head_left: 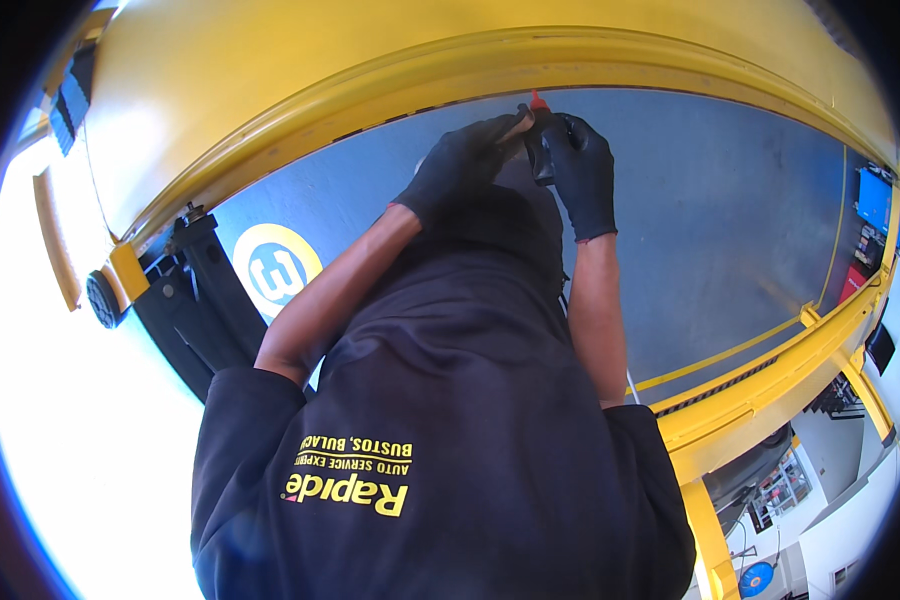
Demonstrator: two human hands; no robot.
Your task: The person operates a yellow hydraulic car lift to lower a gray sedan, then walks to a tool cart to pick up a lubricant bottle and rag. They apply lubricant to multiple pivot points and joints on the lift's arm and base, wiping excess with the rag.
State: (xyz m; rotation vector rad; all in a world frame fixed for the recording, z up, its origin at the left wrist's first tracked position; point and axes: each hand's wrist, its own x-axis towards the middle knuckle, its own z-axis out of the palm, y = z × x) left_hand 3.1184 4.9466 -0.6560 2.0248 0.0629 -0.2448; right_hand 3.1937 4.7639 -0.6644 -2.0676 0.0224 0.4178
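Both of my hands wear black gloves and meet near the top middle of the head view. My right hand (583, 172) is closed around a small black tube (541, 160) with a red pointed tip (538, 100) aimed upward. Close beside it, my left hand (458, 168) has its fingers pinched together at a small tan and dark piece (518, 126). The glove hides most of that piece, so its kind is unclear. The two hands are almost touching, held out in front of my black shirt (450, 420).
A long yellow beam (450, 70) curves just beyond my hands. Below lies a blue-grey floor (710, 230) with a round painted marking (275, 270). At left stands a black lift arm (200, 290); at right are another yellow beam (760, 390) and a blue box (873, 195).
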